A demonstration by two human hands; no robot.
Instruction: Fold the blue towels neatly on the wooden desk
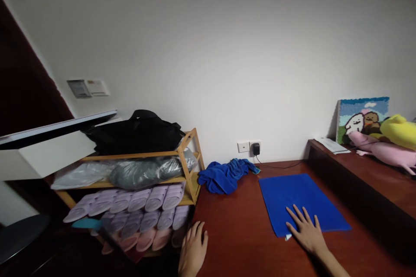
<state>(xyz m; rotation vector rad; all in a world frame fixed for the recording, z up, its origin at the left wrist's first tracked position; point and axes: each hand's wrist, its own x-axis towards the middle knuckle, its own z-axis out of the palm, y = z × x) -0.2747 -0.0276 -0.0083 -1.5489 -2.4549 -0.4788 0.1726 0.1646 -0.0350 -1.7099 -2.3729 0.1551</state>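
Note:
A blue cloth (302,199) lies spread flat on the reddish-brown tabletop (234,238), a small white tag showing at its near left corner. My right hand (307,231) rests on the cloth's near edge, palm down with fingers spread. At the table's left edge is my left hand (194,246), its fingers stretched forward and nothing visible in it. Farther back, against the wall, a crumpled heap of blue cloth (224,177) sits on the table, left of the flat one.
A wooden rack (186,169) on the left carries a black bag (139,134), plastic-wrapped items and several slippers (139,199). A black plug (256,149) trails a cord across the table's back. Plush toys (386,151) and a dog picture (364,117) occupy a raised ledge at right.

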